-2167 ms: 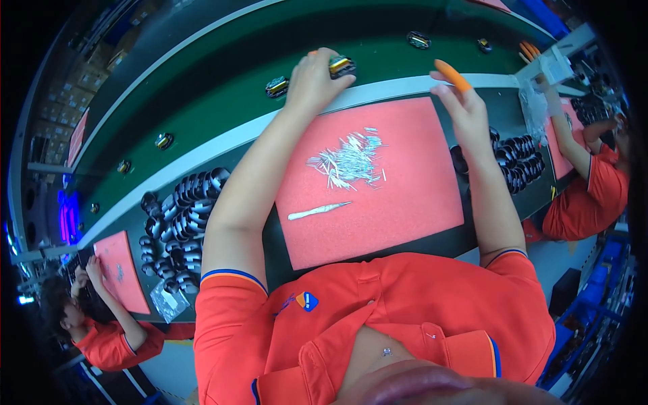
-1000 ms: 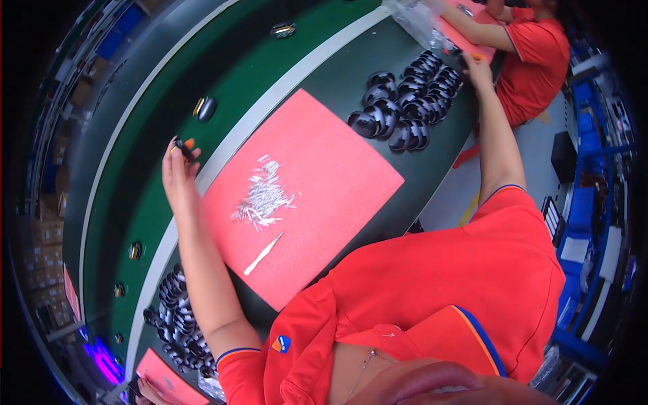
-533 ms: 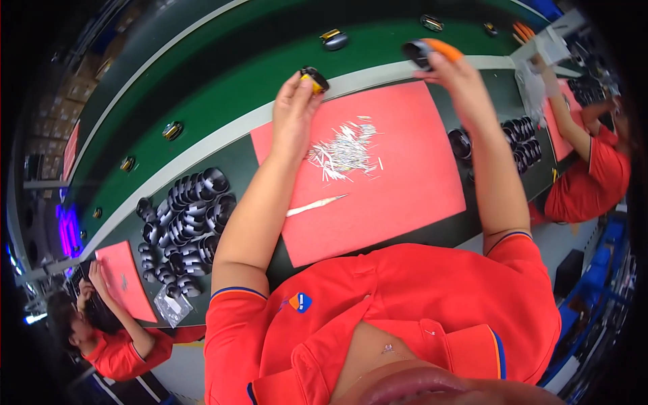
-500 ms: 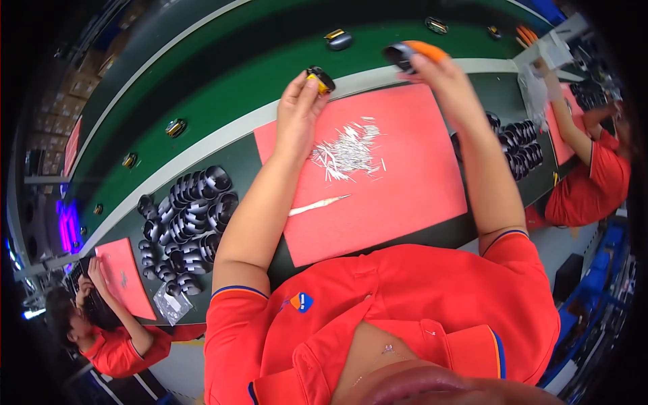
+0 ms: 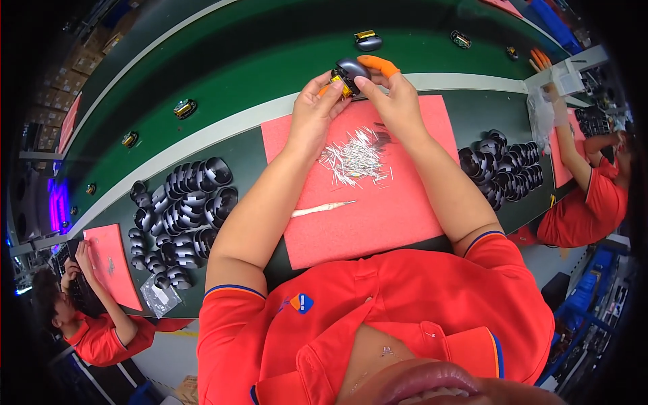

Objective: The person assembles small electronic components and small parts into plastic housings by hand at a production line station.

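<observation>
Above the far edge of a pink mat (image 5: 385,223), my two hands meet. My left hand (image 5: 312,111) is closed on a small black electronic assembly with a yellow block (image 5: 341,84). A dark grey rounded shell (image 5: 353,69) is gripped by my right hand (image 5: 397,101), which wears an orange finger cover on its index finger. Shell and assembly touch; whether they are joined I cannot tell. Thin whitish strips (image 5: 356,158) lie in a loose pile on the mat below. A slim white pointed tool (image 5: 324,208) rests left of centre on the mat.
A green conveyor belt (image 5: 256,64) with a pale rim runs beyond the mat, carrying several similar units (image 5: 368,40). Dark shells stand stacked at left (image 5: 182,209) and right (image 5: 503,169). Co-workers in red sit at left (image 5: 101,334) and right (image 5: 587,209).
My right hand has come left and down with the shell, up to the assembly in my left hand. My left hand has shifted slightly right. Units on the belt have moved right.
</observation>
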`<state>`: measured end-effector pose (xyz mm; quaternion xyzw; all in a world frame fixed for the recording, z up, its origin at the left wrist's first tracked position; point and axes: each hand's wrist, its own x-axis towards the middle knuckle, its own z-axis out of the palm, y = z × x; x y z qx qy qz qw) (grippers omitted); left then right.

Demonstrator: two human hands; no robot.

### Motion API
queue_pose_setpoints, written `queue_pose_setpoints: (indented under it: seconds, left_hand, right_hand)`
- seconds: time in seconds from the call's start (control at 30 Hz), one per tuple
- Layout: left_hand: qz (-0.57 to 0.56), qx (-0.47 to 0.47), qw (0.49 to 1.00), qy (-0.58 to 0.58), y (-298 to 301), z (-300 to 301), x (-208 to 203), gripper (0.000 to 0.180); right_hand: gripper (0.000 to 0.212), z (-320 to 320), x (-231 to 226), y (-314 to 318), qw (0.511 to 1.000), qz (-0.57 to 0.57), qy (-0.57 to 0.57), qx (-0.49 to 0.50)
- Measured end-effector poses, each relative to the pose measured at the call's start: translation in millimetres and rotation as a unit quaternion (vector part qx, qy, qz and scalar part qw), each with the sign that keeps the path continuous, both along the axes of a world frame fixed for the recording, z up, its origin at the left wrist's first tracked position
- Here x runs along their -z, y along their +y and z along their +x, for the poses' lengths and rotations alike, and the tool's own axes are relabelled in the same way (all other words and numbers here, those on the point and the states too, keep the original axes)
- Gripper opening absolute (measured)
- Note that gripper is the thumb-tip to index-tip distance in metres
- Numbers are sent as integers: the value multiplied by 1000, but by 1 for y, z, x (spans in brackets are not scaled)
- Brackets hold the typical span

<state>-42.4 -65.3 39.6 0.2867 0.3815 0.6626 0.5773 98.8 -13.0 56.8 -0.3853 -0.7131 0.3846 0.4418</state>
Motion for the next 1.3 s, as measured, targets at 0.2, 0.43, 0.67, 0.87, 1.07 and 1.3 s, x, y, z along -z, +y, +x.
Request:
queue_pose_setpoints:
  seconds: [0.2,0.43,0.67,0.87,1.07,1.3]
  left_hand:
    - [1,0,1000,-4,1,-1,3,34]
    - [6,-4,1000,-6,0,1,3,32]
    - [7,3,1000,0,2,-1,7,39]
    - [-2,14,1000,14,2,0,4,42]
    - [10,-2,1000,29,3,0,8,39]
    - [20,-23,998,57,3,0,9,35]
  right_hand:
    - [40,1,6,5,999,32,-32,14]
    - [42,3,2,2,993,86,-72,38]
    - [41,3,-7,-1,995,-8,-98,31]
    - [42,5,-5,3,996,-45,-73,8]
    - [42,3,-4,4,993,20,-103,45]
    - [44,5,-2,8,972,131,-185,68]
